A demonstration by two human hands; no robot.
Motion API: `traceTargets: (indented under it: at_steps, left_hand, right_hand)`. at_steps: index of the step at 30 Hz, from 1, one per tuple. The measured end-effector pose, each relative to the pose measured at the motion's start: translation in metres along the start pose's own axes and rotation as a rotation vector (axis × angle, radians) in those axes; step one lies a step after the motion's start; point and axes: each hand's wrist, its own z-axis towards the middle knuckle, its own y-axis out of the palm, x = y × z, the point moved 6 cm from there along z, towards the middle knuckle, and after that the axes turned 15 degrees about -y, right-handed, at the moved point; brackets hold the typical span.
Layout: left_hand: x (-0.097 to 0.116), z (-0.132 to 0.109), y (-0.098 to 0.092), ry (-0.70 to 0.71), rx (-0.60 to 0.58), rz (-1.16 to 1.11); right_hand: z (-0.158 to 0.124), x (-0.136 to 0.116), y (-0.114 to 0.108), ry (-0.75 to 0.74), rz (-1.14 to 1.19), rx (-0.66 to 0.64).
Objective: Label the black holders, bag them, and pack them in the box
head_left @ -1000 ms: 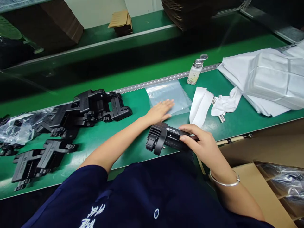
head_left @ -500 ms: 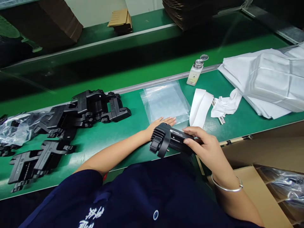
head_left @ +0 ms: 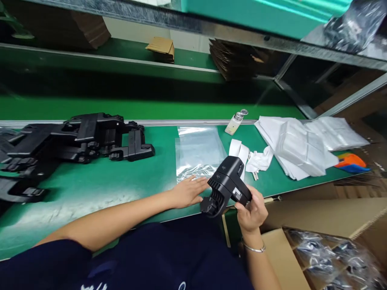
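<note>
A black plastic clamp bracket (head_left: 231, 177) with a ribbed jaw and a knob is in my right hand (head_left: 252, 209), which grips its lower right end between thumb and fingers. The bracket is tilted in the air above the front edge of the green table. My left hand (head_left: 190, 192) lies flat with fingers stretched, its fingertips at the near edge of a clear plastic bag (head_left: 198, 149). The bracket's jaw is just right of those fingers. White paper strips (head_left: 238, 149) lie partly behind the bracket.
Several black brackets (head_left: 93, 135) are piled at left. A small bottle (head_left: 234, 124) with its lid up stands behind a crumpled white cloth (head_left: 259, 160). Stacked plastic bags (head_left: 298, 143) lie at right. Below right is a cardboard box (head_left: 279, 257) with wrapped items.
My right hand has turned the bracket, so another face with a white label shows. My left hand stays flat by the bag. The view has tilted up and swung right.
</note>
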Motion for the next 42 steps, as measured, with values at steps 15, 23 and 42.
traceTargets:
  at_steps: [15, 23, 42]
  left_hand:
    - [-0.038, 0.018, -0.024, -0.185, 0.2, -0.022]
    - [-0.026, 0.01, -0.069, -0.163, 0.284, -0.005]
    - [0.045, -0.018, -0.103, 0.125, 0.01, -0.011]
  right_hand:
    - [-0.01, -0.018, -0.011, 0.104, -0.228, 0.032]
    - [-0.009, -0.024, -0.007, 0.108, -0.123, -0.037]
    - [-0.006, -0.002, 0.073, 0.31, -0.116, -0.377]
